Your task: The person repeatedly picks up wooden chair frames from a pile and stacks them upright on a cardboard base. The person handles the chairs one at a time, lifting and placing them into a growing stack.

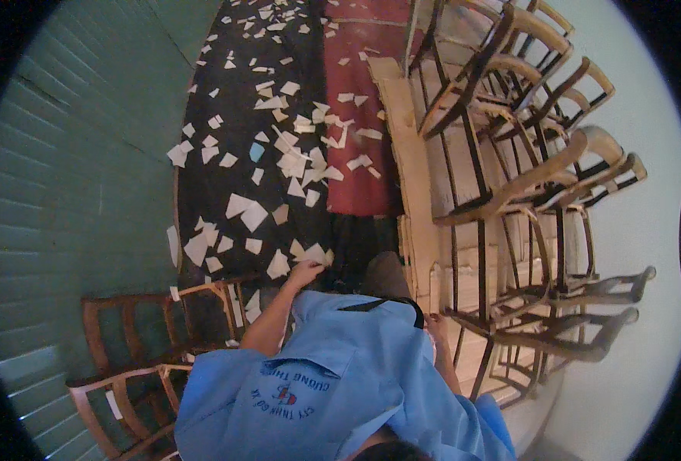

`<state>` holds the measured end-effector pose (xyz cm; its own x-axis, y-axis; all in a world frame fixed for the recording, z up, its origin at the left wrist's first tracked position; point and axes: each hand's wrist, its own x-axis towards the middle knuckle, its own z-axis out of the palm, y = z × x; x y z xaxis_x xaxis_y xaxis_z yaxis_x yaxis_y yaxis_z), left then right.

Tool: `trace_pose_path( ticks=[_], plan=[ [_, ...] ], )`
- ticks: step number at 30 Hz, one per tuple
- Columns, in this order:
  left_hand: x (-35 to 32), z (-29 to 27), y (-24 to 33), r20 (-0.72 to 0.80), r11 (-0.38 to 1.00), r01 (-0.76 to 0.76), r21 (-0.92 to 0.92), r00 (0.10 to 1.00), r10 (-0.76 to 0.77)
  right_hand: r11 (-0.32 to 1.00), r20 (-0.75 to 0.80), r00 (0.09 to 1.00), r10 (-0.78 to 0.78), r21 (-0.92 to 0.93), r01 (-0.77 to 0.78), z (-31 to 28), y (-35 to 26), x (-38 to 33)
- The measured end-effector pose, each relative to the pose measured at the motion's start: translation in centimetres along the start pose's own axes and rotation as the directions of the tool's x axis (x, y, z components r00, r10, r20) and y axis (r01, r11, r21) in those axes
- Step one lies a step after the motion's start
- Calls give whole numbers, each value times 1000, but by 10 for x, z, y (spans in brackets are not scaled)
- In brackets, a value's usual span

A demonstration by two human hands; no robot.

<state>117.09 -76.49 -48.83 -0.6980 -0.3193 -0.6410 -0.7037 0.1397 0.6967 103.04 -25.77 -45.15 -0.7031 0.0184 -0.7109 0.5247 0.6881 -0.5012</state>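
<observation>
My left hand (307, 273) reaches low over the dark floor covering, fingers closed at the lower edge of a few pale paper scraps (315, 254). Other pale scraps (278, 264) lie flat just left of it. On my other side, my right hand (435, 323) is down beside the stacked wooden chair frames (509, 326), near the edge of the cardboard. Its fingers are small and dim, so I cannot make out whether they grip anything. My blue shirt covers the space between my two arms.
Many scraps, one of them blue (256, 151), litter the black covering (202, 184) and the red strip (359, 184). Cardboard (413, 154) runs under the chair frames on the right. More wooden frames (129, 326) stand at the lower left, by a green slatted wall (71, 192).
</observation>
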Motion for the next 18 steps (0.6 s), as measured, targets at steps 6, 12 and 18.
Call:
trace_pose_path(
  ticks=[6, 12, 18],
  plan=[
    [83, -73, 144, -79, 988, -141, -55, 987, 137, 893, 161, 986, -39, -438, 106, 11, -54, 64],
    [164, -170, 127, -363, 993, -84, -82, 931, 49, 826, 321, 944, 75, -551, 122, 35, -157, 191],
    [193, -241, 105, -188, 821, 568, -53, 802, -567, 381, 550, 797, -248, -701, 603, 69, -387, 388]
  ],
)
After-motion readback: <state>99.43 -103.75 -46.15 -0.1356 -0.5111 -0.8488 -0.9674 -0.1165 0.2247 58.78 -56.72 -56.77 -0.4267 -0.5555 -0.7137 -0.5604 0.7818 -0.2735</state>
